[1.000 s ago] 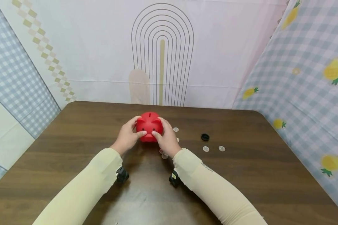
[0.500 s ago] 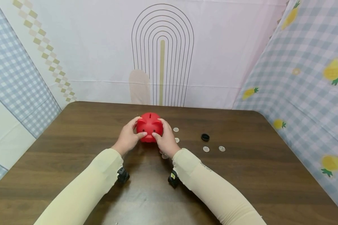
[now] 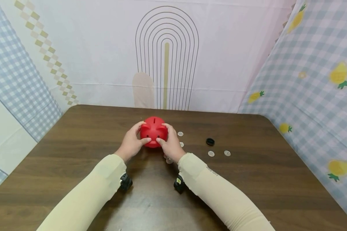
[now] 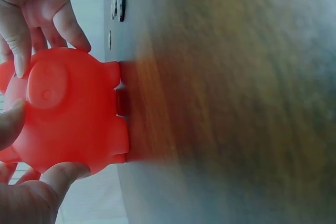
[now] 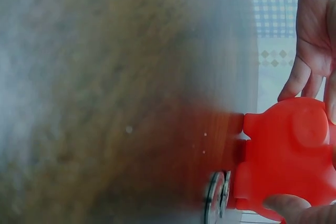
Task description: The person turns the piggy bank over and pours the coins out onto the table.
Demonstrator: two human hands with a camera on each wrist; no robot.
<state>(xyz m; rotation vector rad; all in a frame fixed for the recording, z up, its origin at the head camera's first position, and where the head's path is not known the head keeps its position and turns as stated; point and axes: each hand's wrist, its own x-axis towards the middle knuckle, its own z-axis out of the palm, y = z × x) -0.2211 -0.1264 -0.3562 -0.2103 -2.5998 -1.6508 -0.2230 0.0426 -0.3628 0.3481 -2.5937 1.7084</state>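
Note:
A red piggy bank [image 3: 154, 133] stands on the dark wooden table with its snout toward me and the coin slot on top. My left hand [image 3: 131, 141] grips its left side, and my right hand [image 3: 171, 144] grips its right side. Both thumbs press on the face beside the snout, while the other fingers wrap the sides near the ears. In the left wrist view the snout [image 4: 48, 85] shows between the thumbs, and the feet [image 4: 119, 135] are right at the tabletop. Several coins [image 3: 169, 161] lie by my right wrist, partly hidden by it.
To the right lie a black oval plug [image 3: 210, 141] and more silver coins [image 3: 211, 153]. Another coin [image 3: 180, 133] sits just beyond my right hand. Patterned cloth [image 3: 104, 54] hangs behind the table [image 3: 75, 134] and along both sides.
The piggy bank's face has tipped slightly downward, toward me, with both hands still holding it. The coins and black plug stay where they were.

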